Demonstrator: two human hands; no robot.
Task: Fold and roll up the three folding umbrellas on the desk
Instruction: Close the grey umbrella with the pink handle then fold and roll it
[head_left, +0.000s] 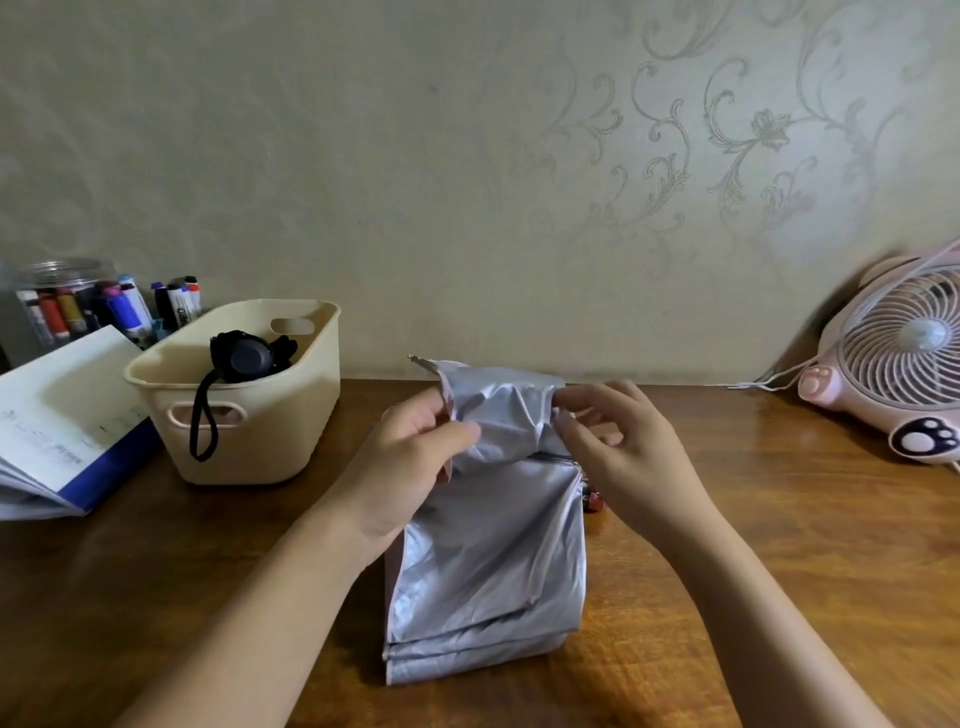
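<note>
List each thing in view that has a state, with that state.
Silver folding umbrella: collapsed, canopy loose, not rolled.
Left hand: grips the canopy's top left edge.
Right hand: pinches the canopy's top right edge.
Black folding umbrella: in the cream plastic basket, strap hanging over its rim.
Pink desk fan: upright; running or not, cannot tell.

Silvery glossy cloth umbrella (488, 561) lies on a polished wooden desk (753, 519) beside a matt plastic basket (249, 415).
</note>
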